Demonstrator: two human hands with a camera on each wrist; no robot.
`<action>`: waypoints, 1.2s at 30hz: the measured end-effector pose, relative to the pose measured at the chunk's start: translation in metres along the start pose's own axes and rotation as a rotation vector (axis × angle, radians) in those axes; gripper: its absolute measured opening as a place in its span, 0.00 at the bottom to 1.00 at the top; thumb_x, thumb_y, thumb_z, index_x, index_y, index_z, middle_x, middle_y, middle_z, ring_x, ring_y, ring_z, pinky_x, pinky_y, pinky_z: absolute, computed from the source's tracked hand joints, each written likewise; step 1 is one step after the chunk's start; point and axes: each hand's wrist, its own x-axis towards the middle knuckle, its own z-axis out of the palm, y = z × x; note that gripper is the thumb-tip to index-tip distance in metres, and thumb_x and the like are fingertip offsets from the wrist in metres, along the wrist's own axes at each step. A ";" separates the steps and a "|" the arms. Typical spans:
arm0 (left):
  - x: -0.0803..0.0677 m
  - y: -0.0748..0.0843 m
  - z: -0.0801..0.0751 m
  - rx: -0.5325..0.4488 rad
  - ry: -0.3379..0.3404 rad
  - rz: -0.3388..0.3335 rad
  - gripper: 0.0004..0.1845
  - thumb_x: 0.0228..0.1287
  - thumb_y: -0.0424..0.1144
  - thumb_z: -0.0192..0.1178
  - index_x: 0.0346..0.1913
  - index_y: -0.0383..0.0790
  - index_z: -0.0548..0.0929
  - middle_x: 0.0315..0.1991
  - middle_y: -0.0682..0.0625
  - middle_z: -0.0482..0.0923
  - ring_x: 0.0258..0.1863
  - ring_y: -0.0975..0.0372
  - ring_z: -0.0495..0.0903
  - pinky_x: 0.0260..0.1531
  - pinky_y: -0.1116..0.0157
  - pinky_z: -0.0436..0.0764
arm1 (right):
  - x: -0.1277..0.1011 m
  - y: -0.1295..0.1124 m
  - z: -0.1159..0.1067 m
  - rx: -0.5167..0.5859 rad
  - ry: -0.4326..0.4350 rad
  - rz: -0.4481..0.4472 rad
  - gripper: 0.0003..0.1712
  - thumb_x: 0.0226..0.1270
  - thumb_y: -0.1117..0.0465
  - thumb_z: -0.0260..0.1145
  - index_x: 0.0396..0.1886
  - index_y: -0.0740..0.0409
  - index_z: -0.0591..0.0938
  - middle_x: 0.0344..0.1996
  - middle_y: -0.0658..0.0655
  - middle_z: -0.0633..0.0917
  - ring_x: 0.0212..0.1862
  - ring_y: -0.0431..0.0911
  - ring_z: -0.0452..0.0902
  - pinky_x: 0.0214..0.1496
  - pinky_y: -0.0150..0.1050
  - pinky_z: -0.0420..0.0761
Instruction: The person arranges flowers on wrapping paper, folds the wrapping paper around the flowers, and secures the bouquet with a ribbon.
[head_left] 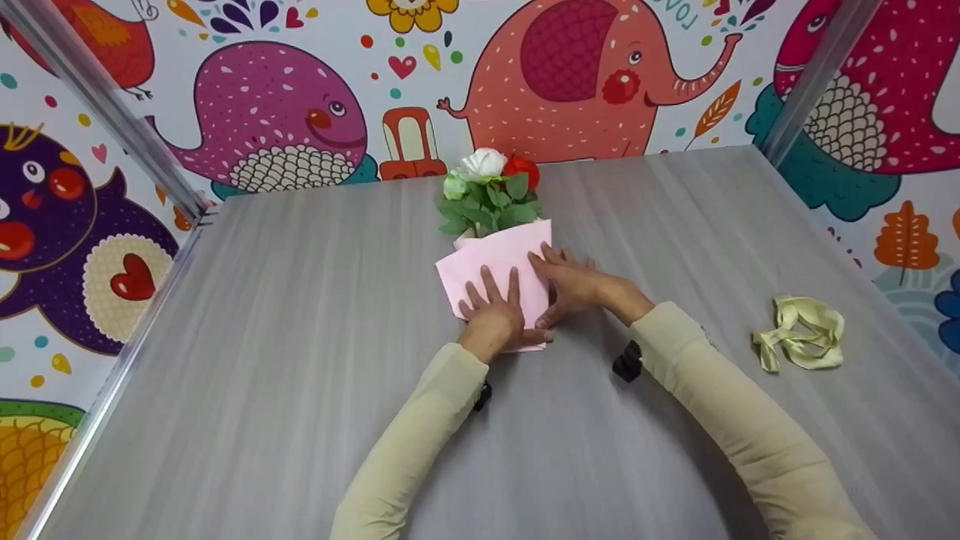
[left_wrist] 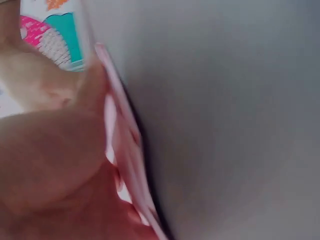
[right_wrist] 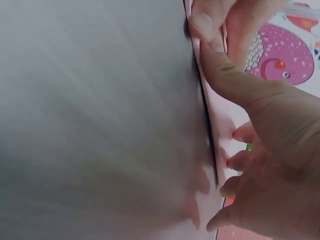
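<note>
A bouquet of artificial-looking flowers lies on the table, a white bloom (head_left: 484,163) and a red bloom (head_left: 523,171) above green leaves (head_left: 491,206). Pink wrapping paper (head_left: 469,274) is folded over its lower part. My left hand (head_left: 495,319) presses flat on the paper with fingers spread. At the paper's right edge, my right hand (head_left: 576,289) touches it with extended fingers, its thumb low near the left thumb. In the right wrist view, the right hand (right_wrist: 285,145) has its fingertips against the pink paper (right_wrist: 220,110). The stems are hidden.
A pale yellow-green ribbon (head_left: 802,334) lies loosely looped on the right of the grey table (head_left: 300,337). Behind stands a wall (head_left: 420,82) printed with cartoon animals. Metal posts (head_left: 821,82) rise at the back corners.
</note>
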 end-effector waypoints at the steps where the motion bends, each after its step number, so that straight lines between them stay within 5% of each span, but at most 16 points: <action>1: 0.001 0.001 0.000 0.000 -0.012 -0.013 0.66 0.53 0.72 0.65 0.81 0.51 0.34 0.80 0.33 0.24 0.79 0.33 0.36 0.75 0.36 0.49 | 0.002 0.001 -0.001 -0.012 -0.011 0.006 0.73 0.50 0.40 0.79 0.82 0.56 0.41 0.81 0.66 0.35 0.79 0.71 0.27 0.71 0.78 0.34; 19: 0.003 0.007 -0.001 -0.003 -0.040 -0.055 0.64 0.54 0.71 0.65 0.82 0.54 0.36 0.81 0.34 0.25 0.79 0.34 0.35 0.73 0.34 0.49 | 0.022 0.019 -0.019 -0.032 -0.092 0.143 0.72 0.52 0.37 0.77 0.82 0.52 0.40 0.81 0.64 0.34 0.78 0.73 0.23 0.70 0.78 0.28; 30: 0.006 0.010 -0.004 0.143 0.095 -0.013 0.65 0.46 0.74 0.68 0.81 0.47 0.49 0.80 0.30 0.41 0.75 0.31 0.54 0.63 0.32 0.67 | 0.029 0.022 -0.032 -0.092 -0.049 0.256 0.70 0.51 0.34 0.75 0.82 0.52 0.45 0.82 0.59 0.42 0.80 0.68 0.25 0.74 0.73 0.28; 36: 0.002 0.007 -0.006 0.337 0.137 0.031 0.63 0.49 0.80 0.59 0.80 0.45 0.52 0.78 0.28 0.48 0.68 0.31 0.65 0.53 0.40 0.79 | 0.031 0.018 -0.032 -0.090 -0.012 0.280 0.77 0.46 0.33 0.77 0.82 0.54 0.38 0.82 0.60 0.38 0.81 0.65 0.25 0.75 0.71 0.30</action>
